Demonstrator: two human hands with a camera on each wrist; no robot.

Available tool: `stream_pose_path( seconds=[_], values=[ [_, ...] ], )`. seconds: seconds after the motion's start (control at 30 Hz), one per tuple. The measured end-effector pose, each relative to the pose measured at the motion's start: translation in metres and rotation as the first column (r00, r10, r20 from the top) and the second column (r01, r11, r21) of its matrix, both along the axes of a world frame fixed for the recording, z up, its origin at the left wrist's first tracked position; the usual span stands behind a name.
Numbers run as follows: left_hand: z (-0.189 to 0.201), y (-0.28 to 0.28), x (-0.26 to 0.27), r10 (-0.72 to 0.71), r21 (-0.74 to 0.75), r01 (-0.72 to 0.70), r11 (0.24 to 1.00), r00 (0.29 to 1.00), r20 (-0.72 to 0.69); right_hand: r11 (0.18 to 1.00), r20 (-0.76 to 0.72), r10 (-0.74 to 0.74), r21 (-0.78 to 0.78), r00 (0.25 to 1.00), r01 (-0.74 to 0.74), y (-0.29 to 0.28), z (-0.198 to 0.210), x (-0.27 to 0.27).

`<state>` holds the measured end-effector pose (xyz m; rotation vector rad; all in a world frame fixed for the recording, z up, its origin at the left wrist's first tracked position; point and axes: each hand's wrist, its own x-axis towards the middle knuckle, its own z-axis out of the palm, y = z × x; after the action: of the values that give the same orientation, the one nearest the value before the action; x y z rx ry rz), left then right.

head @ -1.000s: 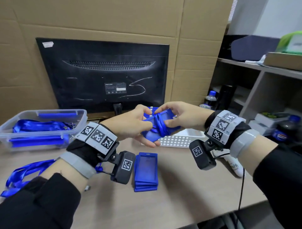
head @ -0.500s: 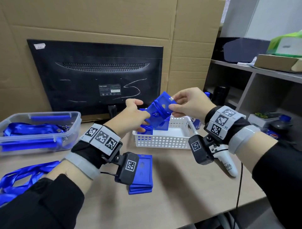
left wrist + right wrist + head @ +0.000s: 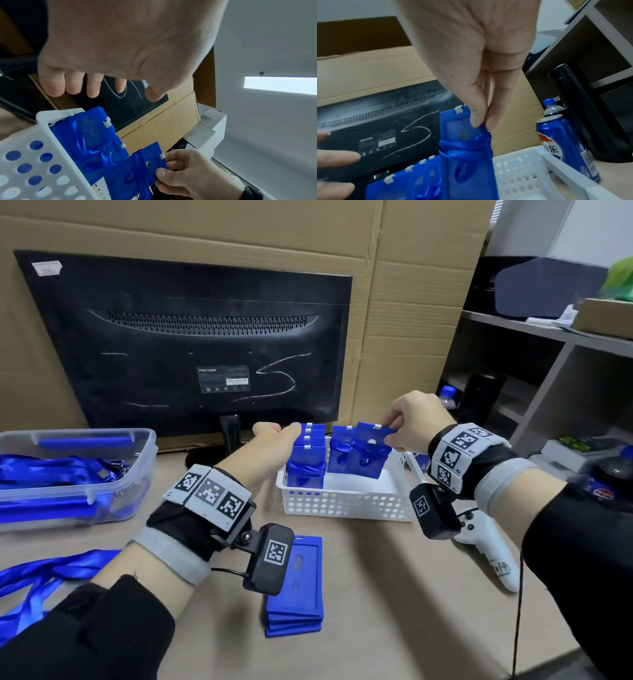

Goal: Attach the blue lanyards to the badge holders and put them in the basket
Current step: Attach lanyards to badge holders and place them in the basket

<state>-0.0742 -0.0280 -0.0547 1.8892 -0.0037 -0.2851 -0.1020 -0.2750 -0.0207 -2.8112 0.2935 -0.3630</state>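
Observation:
A white perforated basket (image 3: 346,501) (image 3: 42,117) (image 3: 565,170) holds several blue badge holders (image 3: 306,460) standing upright, each wrapped in a blue lanyard. My right hand (image 3: 390,433) (image 3: 171,169) (image 3: 481,124) pinches the top corner of one more wrapped badge holder (image 3: 368,460) (image 3: 137,173) (image 3: 467,169), whose lower end is inside the basket. My left hand (image 3: 291,431) (image 3: 102,93) hovers by the tops of the left row with straight fingers and holds nothing. A stack of bare badge holders (image 3: 298,587) lies on the table near me. Loose lanyards (image 3: 41,573) trail at the left.
A clear tub (image 3: 85,498) of lanyards stands at the left. A black monitor back (image 3: 191,344) and cardboard rise behind the basket. A white controller (image 3: 493,556) lies to the right. A blue can (image 3: 565,146), a bottle (image 3: 551,108) and a black flask (image 3: 583,108) stand by the shelf unit (image 3: 548,371).
Both hands moved forward to the basket. The left hand let go of the wrapped badge holder, and the right hand lowered it into the basket beside the others.

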Motion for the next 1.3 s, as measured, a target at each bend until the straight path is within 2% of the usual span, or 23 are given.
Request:
stream_pose_path(
  seconds=[0.5,1.3],
  values=[
    [-0.017,0.000,0.030,-0.035,-0.118,0.017,0.993,0.987,-0.158,0.999,-0.125,0.042,-0.018,0.991,-0.045,0.009,-0.029,0.061],
    [-0.028,-0.002,0.038,-0.008,-0.083,-0.008,0.996,0.981,-0.191,1.000,-0.127,-0.005,-0.023,0.992,0.002,0.004,-0.036,0.072]
  ],
)
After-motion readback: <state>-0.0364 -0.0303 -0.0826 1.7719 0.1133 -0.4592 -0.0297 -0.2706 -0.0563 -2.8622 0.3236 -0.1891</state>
